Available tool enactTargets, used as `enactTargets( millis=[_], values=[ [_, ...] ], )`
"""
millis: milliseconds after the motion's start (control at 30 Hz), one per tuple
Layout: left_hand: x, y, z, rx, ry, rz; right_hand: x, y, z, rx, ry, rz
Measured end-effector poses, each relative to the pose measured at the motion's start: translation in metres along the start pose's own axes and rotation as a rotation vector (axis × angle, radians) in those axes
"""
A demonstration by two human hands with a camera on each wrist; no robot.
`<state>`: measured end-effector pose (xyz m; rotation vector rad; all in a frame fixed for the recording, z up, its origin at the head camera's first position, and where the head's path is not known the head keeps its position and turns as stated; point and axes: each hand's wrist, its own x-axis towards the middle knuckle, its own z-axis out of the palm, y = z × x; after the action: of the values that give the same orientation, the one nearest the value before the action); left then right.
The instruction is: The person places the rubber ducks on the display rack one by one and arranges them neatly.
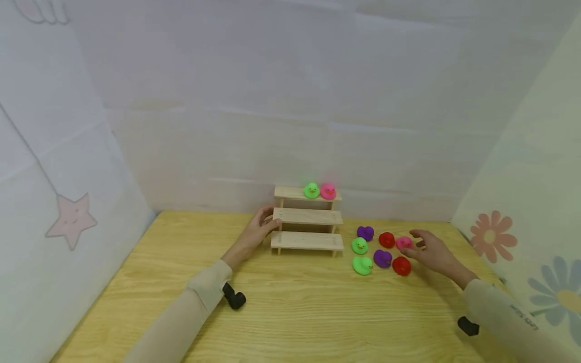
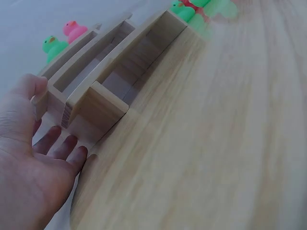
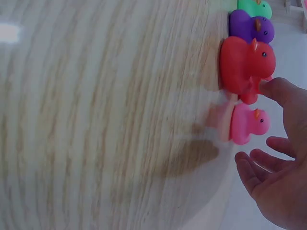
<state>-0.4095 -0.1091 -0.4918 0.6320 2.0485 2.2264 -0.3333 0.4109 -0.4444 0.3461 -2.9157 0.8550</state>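
Note:
My left hand (image 1: 255,233) holds the left end of a three-step wooden display shelf (image 1: 307,217); in the left wrist view its thumb lies on a step's end (image 2: 42,103), with the other fingers bent beside the frame. On the top step sit a green rubber duck (image 1: 311,190) and a pink rubber duck (image 1: 328,191). To the right, my right hand (image 1: 433,253) hovers at another pink duck (image 1: 403,243), thumb and fingers spread apart. The right wrist view shows that pink duck (image 3: 247,124) between thumb and fingers, with a gap to the fingers.
Beside the shelf on the wooden table (image 1: 290,312) stand purple ducks (image 1: 383,258), red ducks (image 1: 401,265) and green ducks (image 1: 362,265), close together. A pale cloth wall (image 1: 299,146) rises behind the table, with a flower-printed wall (image 1: 535,201) at the right.

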Motion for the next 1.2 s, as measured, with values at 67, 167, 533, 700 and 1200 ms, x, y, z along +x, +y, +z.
enactTargets(
  millis=[67,167,533,700,1200],
  values=[
    [-0.001,0.000,0.001,0.000,0.015,0.002,0.002,0.006,0.002,-0.003,-0.017,0.016],
    [-0.003,0.002,0.003,0.011,0.026,0.000,0.006,0.013,0.004,-0.006,-0.035,0.044],
    [-0.003,0.004,0.004,0.016,0.028,-0.002,0.008,0.011,0.009,-0.035,-0.024,0.037],
    [-0.004,0.004,0.003,0.014,0.023,-0.006,0.009,0.013,0.013,-0.049,-0.017,0.054],
    [-0.007,0.004,0.003,0.012,0.027,-0.008,0.013,0.011,0.003,-0.090,0.019,-0.033]
  ],
)
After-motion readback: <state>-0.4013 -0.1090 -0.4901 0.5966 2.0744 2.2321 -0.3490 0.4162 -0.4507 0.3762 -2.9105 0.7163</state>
